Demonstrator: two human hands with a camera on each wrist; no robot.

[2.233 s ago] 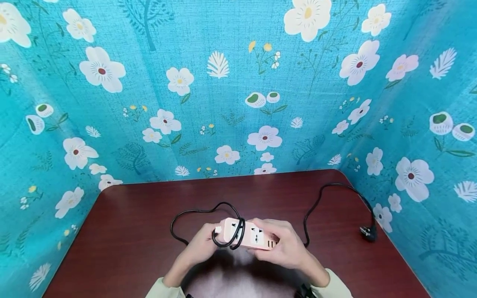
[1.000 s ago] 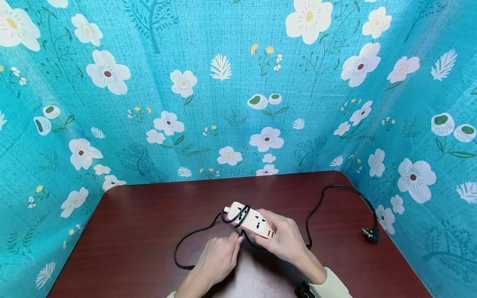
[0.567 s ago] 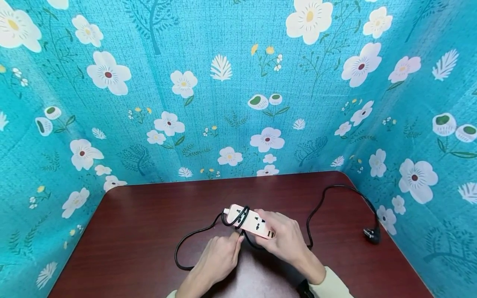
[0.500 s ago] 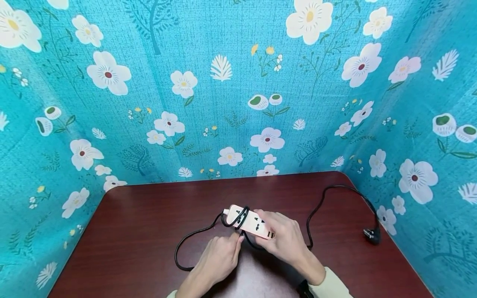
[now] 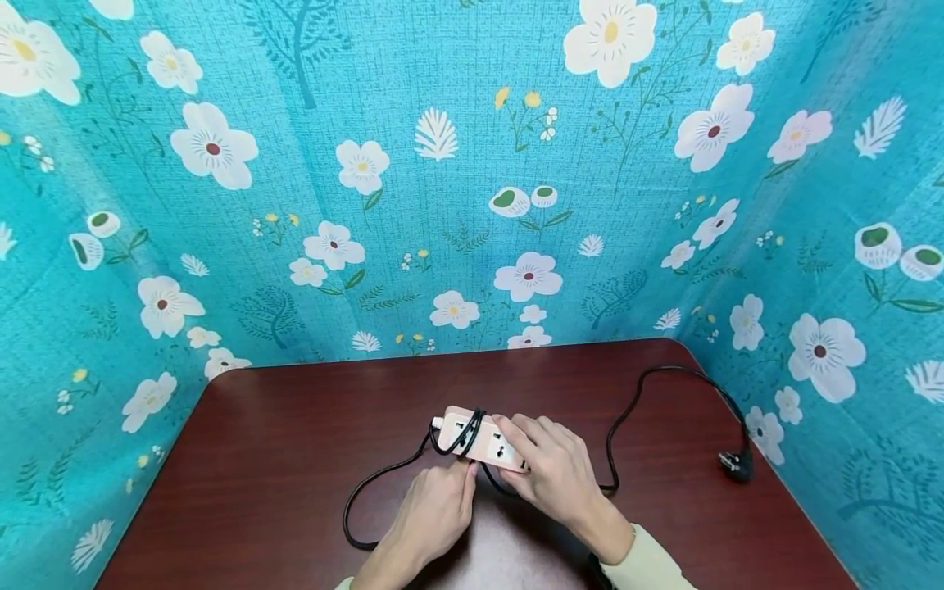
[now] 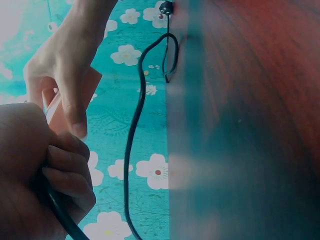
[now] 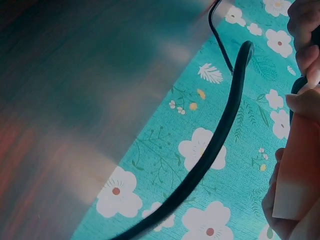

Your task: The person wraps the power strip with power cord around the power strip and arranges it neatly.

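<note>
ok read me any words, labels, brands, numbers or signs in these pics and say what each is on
None: no text can be read in any view.
Power strip: socket holes and slots show; any small marking is too small to read.
Black cord: no readable print.
Plug: too small to make out any marking.
Cloth backdrop: flowers and leaves, no lettering seen.

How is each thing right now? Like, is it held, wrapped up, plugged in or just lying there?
Strip: held, with nothing plugged into the sockets that show
Cord: partly wound round the strip, partly loose
Plug: lying on the table, plugged into nothing
Left grip: curled round the cord
Right grip: holding the strip
Cloth: hanging behind the table
</note>
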